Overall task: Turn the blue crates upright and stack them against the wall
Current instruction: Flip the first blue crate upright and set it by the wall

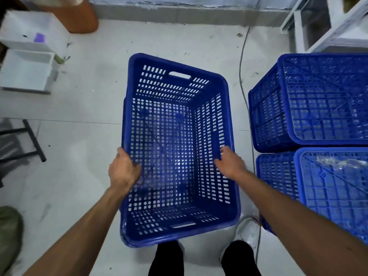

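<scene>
You have three blue crates in view: one upright crate (179, 148) open-side up on the pale floor (83, 140) in front of you, and two upturned crates (318, 100) at your right, bases showing. Your left hand (123, 172) grips the upright crate's left rim; your right hand (229, 162) seems to clasp the right rim, fingers partly hidden. One grey cable (242, 76) trails between them.

White trays (26, 71) sit stacked at the far left on the pale floor (79, 136), a small purple object (39, 37) on the farther one. An orange-brown container (79, 16) stands behind. A thin cable (242, 62) crosses the floor. A white rack (318, 26) occupies the far right.
</scene>
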### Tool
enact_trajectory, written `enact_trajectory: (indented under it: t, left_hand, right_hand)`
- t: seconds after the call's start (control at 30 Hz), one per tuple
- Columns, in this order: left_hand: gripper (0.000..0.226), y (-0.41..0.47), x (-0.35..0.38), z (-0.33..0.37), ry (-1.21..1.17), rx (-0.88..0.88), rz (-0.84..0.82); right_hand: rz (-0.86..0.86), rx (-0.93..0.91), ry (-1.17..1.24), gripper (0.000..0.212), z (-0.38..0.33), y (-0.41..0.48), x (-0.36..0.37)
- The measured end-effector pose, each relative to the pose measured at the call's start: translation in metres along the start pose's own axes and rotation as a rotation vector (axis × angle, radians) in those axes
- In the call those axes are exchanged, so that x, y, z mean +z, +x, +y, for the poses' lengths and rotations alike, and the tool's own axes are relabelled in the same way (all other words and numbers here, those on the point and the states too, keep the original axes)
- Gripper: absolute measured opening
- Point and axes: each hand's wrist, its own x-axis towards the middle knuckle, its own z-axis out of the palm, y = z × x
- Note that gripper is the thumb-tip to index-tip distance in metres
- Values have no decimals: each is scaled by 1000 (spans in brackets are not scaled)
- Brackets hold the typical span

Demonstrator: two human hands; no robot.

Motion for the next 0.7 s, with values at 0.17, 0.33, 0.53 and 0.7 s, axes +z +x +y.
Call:
enact_trajectory:
  t: [0.17, 0.33, 0.53, 0.7]
  left_hand:
    - [29, 49, 3, -38, 14, -31, 45]
    - [40, 82, 15, -53, -20, -64, 63]
    - [27, 79, 29, -51, -443, -328, -45]
    - [15, 40, 44, -45, -672, -417, -4]
  right_hand:
    - [135, 97, -16, 40, 20, 42, 13]
    - [160, 114, -3, 43, 24, 68, 29]
    - [271, 182, 235, 31, 21, 73, 34]
    - [338, 247, 400, 32, 18, 68, 11]
